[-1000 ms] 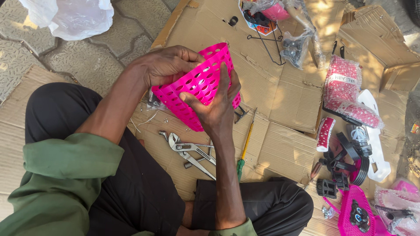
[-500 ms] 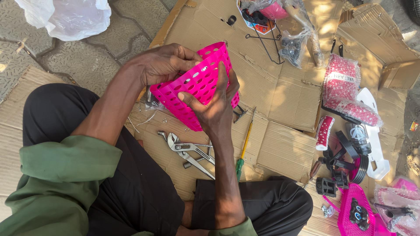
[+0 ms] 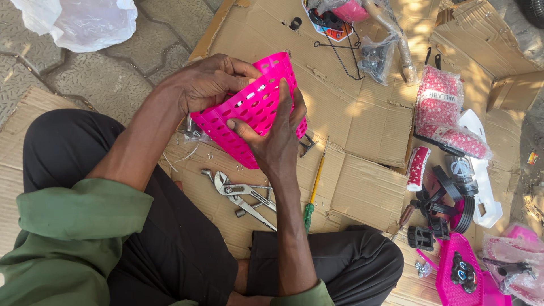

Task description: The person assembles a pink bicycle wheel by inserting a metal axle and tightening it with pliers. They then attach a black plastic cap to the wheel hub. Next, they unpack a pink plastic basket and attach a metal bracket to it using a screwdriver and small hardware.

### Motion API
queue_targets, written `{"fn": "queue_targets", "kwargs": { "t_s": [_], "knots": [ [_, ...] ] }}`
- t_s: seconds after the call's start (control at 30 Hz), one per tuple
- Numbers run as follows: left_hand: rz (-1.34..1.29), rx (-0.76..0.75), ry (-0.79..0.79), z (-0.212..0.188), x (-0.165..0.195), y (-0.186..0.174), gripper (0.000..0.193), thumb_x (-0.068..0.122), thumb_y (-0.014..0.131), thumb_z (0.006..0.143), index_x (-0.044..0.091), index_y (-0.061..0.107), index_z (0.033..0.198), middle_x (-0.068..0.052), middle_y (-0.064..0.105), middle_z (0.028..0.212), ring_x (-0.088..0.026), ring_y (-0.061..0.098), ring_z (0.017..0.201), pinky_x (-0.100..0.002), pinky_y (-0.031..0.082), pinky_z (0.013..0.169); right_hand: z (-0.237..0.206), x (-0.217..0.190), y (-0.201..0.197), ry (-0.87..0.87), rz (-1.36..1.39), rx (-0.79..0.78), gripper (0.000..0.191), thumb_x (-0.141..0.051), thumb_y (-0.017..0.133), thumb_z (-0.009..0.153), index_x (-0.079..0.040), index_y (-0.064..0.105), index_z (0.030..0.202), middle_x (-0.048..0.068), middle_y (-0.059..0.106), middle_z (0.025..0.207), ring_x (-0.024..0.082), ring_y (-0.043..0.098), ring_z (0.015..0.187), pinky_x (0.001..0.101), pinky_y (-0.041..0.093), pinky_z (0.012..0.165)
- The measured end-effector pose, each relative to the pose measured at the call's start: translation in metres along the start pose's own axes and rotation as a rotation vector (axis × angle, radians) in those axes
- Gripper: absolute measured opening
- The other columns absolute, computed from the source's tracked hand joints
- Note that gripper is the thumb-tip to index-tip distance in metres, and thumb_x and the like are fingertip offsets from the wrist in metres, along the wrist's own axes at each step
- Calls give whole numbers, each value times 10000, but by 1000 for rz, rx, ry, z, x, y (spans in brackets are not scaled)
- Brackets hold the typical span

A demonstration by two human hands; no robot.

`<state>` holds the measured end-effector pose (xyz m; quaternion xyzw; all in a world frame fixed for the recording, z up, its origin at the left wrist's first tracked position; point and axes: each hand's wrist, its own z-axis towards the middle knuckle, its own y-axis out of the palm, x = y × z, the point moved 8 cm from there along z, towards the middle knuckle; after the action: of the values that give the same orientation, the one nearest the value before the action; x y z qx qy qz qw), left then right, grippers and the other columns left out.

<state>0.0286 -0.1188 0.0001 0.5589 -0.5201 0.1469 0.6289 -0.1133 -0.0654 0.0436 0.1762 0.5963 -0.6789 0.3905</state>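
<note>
Ground: flattened cardboard (image 3: 368, 119) over paving.
Basket: pink basket (image 3: 249, 110), lifted above the lap for inspection.
Left hand (image 3: 207, 85): grasping its far rim.
Right hand (image 3: 272, 139): clasping the near side, steadying.
Pliers (image 3: 241, 192): lying below, within reach.

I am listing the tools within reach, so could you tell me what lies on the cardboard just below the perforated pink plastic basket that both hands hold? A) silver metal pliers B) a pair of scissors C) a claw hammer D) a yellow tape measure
A: silver metal pliers lie on the cardboard beneath the pink basket, which the left hand and right hand grip.
</note>
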Motion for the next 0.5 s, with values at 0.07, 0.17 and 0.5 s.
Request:
{"fn": "queue_targets", "kwargs": {
  "t_s": [0.07, 0.17, 0.5],
  "knots": [
    [2, 22, -7, 1, -1, -1, 235, 46, 700, 921, -27, 712, 1144, -92, 769, 998, -136, 746, 855, -263, 624, 808, 0, -3, -2, -44, -32, 29, 1229, -483, 954, 679, -143, 228, 1611, 264, 235, 1586, 441, 390, 1461, 506, 533, 1089],
    [2, 46, -2, 1, 1, 1, 207, 53, 702, 916, -16, 703, 1111, -93, 770, 996, -147, 748, 863, -274, 630, 814, 1, 1, 0, -17, -24, 18, 1232, -458, 957, 661, -110, 236, 1599, 276, 247, 1566, 438, 408, 1431, 501, 540, 1066],
    [169, -36, 101, -19, 24, 25, 396, 199, 691, 927, -59, 709, 1227, -79, 770, 1002, -105, 722, 855, -267, 592, 797, -13, -23, -15, -103, -75, 260, 1209, -448, 945, 726, 71, 239, 1559, 256, 403, 1513, 424, 468, 1426, 479, 514, 1139]
  ]
}}
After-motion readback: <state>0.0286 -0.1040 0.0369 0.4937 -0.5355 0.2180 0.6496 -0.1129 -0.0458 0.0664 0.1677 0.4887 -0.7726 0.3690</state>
